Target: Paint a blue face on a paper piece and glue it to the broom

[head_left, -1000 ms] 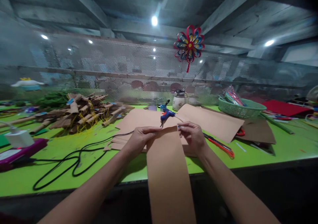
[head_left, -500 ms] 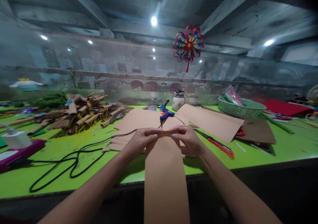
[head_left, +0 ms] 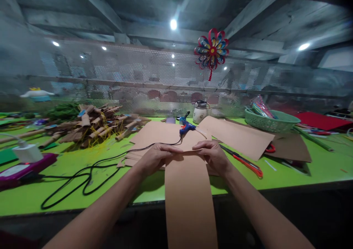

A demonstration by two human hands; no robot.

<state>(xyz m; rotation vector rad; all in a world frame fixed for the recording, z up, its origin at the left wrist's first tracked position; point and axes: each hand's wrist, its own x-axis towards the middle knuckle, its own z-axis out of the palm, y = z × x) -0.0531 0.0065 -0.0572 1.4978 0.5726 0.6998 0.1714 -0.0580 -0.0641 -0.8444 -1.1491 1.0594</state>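
Observation:
A long strip of brown kraft paper (head_left: 189,197) hangs from my hands over the table's front edge, its lower end outside the view. My left hand (head_left: 157,157) pinches the strip's top edge near its left corner. At the right corner my right hand (head_left: 215,156) grips the same edge between thumb and fingers. Just beyond the hands, a blue glue gun (head_left: 187,127) rests on flat sheets of brown paper (head_left: 154,133). Its black cord (head_left: 91,168) loops across the table to the left.
A utility knife with an orange handle (head_left: 245,164) lies right of my hands, below more brown paper (head_left: 239,135). Paper rolls (head_left: 96,125) are heaped at left, behind a purple power strip (head_left: 30,170). A green basket (head_left: 271,120) and a kettle-like jug (head_left: 200,111) stand at the back.
The view has shifted slightly, so the whole scene sits a little further right. Both hands keep hold of the paper strip's top edge, with the fingers slightly repositioned.

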